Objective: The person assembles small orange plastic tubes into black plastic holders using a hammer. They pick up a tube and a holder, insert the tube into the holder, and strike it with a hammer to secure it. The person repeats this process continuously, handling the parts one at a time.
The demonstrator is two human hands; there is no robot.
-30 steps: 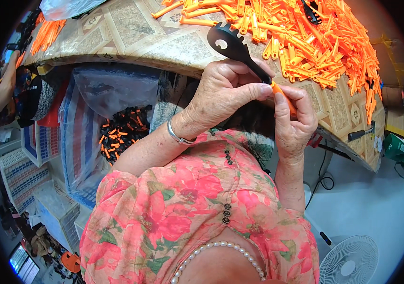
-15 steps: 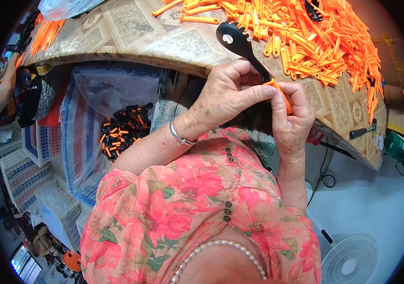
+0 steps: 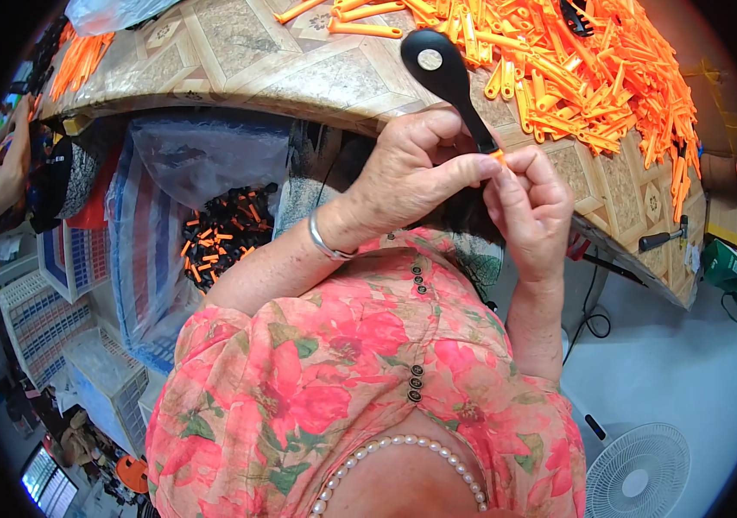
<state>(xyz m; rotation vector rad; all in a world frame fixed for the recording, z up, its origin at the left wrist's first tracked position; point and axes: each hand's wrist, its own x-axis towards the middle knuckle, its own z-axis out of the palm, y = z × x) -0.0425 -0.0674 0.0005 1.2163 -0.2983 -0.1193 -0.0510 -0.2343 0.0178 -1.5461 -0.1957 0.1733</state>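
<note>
Far L, a striped bag (image 3: 135, 268) w/ a heap of black & orange pcs (image 3: 226, 235) sits lower than the bench (image 3: 239, 56); a slip that way could lose a part in there. Next, my L hand (image 3: 424, 168) pinches the black spoon (image 3: 444, 73) low on its neck, bowl up, held in the air at the bench edge. Narrow pinch, big bowl, so it could twist. Orange handle (image 3: 499, 156) shows just a sliver at the join; can't tell if it's seated, so uneven pressure could leave it crooked or nip my thumb. R hand (image 3: 532, 203) looks pinched on the handle, fingers hiding most of it. Farther R, a careless sweep could knock the handle pile (image 3: 593, 95) or hammer (image 3: 664, 238) off.
</note>
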